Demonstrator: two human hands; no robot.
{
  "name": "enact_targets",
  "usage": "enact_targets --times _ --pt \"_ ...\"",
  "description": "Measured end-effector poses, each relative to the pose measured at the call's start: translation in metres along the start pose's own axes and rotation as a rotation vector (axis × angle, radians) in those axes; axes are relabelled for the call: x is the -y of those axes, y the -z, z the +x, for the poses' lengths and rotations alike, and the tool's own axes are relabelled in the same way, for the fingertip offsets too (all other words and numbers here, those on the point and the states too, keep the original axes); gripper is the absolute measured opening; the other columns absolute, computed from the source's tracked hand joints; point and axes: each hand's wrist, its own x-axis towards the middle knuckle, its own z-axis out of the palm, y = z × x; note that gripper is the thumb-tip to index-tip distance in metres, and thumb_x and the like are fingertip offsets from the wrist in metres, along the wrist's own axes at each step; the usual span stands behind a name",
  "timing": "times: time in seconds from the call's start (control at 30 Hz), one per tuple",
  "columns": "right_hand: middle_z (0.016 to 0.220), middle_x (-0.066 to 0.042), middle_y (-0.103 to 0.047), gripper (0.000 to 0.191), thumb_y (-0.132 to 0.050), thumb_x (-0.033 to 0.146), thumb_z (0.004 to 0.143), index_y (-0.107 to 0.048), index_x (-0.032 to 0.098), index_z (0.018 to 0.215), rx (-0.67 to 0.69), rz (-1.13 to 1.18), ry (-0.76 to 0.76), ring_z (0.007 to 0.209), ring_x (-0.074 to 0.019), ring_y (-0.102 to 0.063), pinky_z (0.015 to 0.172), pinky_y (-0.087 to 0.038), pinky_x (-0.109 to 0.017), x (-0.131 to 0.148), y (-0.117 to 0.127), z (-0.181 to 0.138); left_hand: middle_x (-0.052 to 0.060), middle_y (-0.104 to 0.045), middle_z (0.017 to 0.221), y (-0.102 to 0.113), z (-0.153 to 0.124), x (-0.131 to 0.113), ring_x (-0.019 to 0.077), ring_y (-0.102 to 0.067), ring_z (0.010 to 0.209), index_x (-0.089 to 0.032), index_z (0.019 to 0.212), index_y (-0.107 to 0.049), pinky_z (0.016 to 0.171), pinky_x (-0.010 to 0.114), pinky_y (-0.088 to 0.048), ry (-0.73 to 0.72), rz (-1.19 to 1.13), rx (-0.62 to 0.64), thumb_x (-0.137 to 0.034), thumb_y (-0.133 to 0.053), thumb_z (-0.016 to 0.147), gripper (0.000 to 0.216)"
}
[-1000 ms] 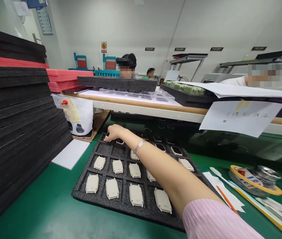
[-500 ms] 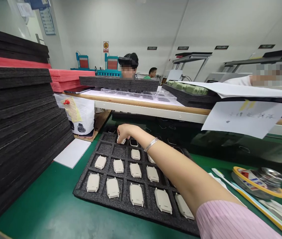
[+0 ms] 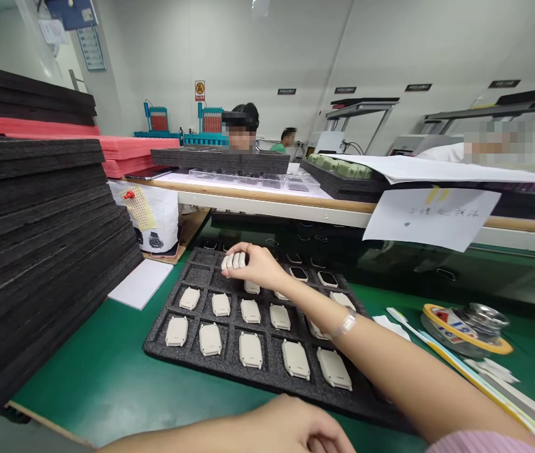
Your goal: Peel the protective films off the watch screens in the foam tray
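Note:
My right hand (image 3: 260, 267) is closed on several cream watch cases (image 3: 233, 260), pinched side by side between thumb and fingers. It hangs over the back left part of a black foam tray (image 3: 192, 362). Cream watch cases (image 3: 251, 350) lie back side up in the tray's front pockets, while cases with dark faces (image 3: 327, 279) sit towards the back. At the bottom edge, in front of the tray, is my left hand (image 3: 302, 428). Its fingers curl under and are partly cut off by the frame, so whether it holds anything is hidden.
Black foam sheets (image 3: 36, 233) are stacked high on the left, beside a white pad (image 3: 141, 283). A shelf (image 3: 271, 211) crosses above the tray's back. To the right lie a toothbrush (image 3: 413, 330) and a round tape roll (image 3: 465, 333). Co-workers (image 3: 241, 135) sit beyond the shelf.
My right hand has lifted from a back-row pocket and turned, now showing several watch cases in its grip. My left hand has come into view at the bottom. The view has shifted slightly.

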Motion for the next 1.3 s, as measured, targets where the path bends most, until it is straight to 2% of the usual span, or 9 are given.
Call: enact_targets --times 0.1,0.17,0.27,0.4,0.5,0.67,0.93,1.17,1.3 --pt "0.107 0.0 -0.072 0.053 -0.078 0.041 0.077 -0.058 0.023 0.122 -0.078 0.118 0.044 0.089 -0.0169 -0.07 0.081 -0.056 -0.027 0.0 0.008 -0.063 0.004 -0.069 0.072 -0.002 -0.008 -0.017 0.01 -0.055 0.052 -0.015 0.075 -0.064 0.054 0.023 -0.045 0.005 -0.3 -0.169 -0.059 -0.077 0.066 0.046" --pt "0.112 -0.002 -0.072 0.057 -0.084 0.035 0.07 -0.059 0.023 0.12 -0.22 0.249 0.167 0.1 -0.0201 -0.07 0.089 -0.055 -0.031 -0.003 0.011 -0.104 0.006 -0.07 0.072 -0.003 -0.012 -0.026 0.0121 -0.061 0.055 -0.013 0.077 -0.063 0.057 0.024 -0.048 0.021 -0.506 -0.234 -0.062 -0.079 0.062 0.054" --pt "0.117 -0.004 -0.071 0.061 -0.085 0.026 0.068 -0.057 0.024 0.123 -0.365 0.343 0.326 0.108 -0.0211 -0.068 0.097 -0.053 -0.033 -0.009 0.011 -0.154 0.012 -0.072 0.076 -0.002 -0.016 -0.036 0.015 -0.067 0.064 -0.009 0.08 -0.067 0.067 0.027 -0.053 0.023 -0.776 -0.294 -0.06 -0.07 0.077 0.051" --pt "0.118 -0.005 -0.071 0.068 -0.085 0.025 0.069 -0.054 0.027 0.13 -0.427 0.369 0.337 0.106 -0.0207 -0.069 0.096 -0.055 -0.032 -0.018 0.0 -0.191 0.012 -0.073 0.099 -0.001 -0.021 -0.043 0.0198 -0.069 0.083 -0.014 0.104 -0.068 0.078 0.034 -0.054 -0.145 -0.87 -0.292 -0.056 -0.058 0.091 0.045" --pt "0.123 -0.006 -0.069 0.069 -0.082 0.025 0.072 -0.051 0.028 0.134 -0.428 0.414 0.322 0.109 -0.0208 -0.068 0.099 -0.054 -0.033 -0.022 -0.009 -0.204 0.012 -0.073 0.104 -0.002 -0.023 -0.041 0.024 -0.068 0.094 -0.016 0.114 -0.066 0.084 0.037 -0.052 -0.143 -0.76 -0.261 -0.063 -0.059 0.087 0.054" --pt "0.131 -0.008 -0.065 0.075 -0.077 0.021 0.078 -0.042 0.027 0.144 -0.4 0.466 0.33 0.116 -0.0216 -0.066 0.102 -0.053 -0.036 -0.025 -0.015 -0.212 0.012 -0.071 0.106 -0.008 -0.022 -0.037 0.0261 -0.065 0.1 -0.015 0.111 -0.068 0.083 0.035 -0.05 -0.13 -0.687 -0.346 -0.06 -0.068 0.082 0.053" --pt "0.128 -0.005 -0.067 0.087 -0.083 0.021 0.073 -0.037 0.028 0.147 -0.387 0.559 0.331 0.114 -0.0194 -0.067 0.104 -0.052 -0.032 -0.026 -0.015 -0.213 0.004 -0.067 0.079 -0.007 -0.02 -0.043 0.0121 -0.056 0.069 -0.014 0.094 -0.072 0.063 0.021 -0.045 -0.122 -0.703 -0.354 -0.055 -0.073 0.08 0.043" --pt "0.132 -0.006 -0.065 0.087 -0.081 0.025 0.076 -0.034 0.029 0.149 -0.383 0.503 0.334 0.118 -0.0215 -0.065 0.105 -0.052 -0.033 -0.024 -0.013 -0.215 0.002 -0.058 0.072 -0.01 -0.025 -0.046 0.011 -0.048 0.064 -0.014 0.084 -0.071 0.058 0.02 -0.04 -0.082 -0.657 -0.398 -0.06 -0.074 0.076 0.047" --pt "0.129 -0.006 -0.067 0.085 -0.08 0.022 0.077 -0.034 0.028 0.148 -0.381 0.517 0.331 0.116 -0.0212 -0.066 0.104 -0.053 -0.033 -0.023 -0.014 -0.216 0.001 -0.058 0.071 -0.01 -0.024 -0.042 0.0109 -0.049 0.063 -0.014 0.084 -0.067 0.058 0.021 -0.041 -0.131 -0.486 -0.38 -0.059 -0.077 0.073 0.047"
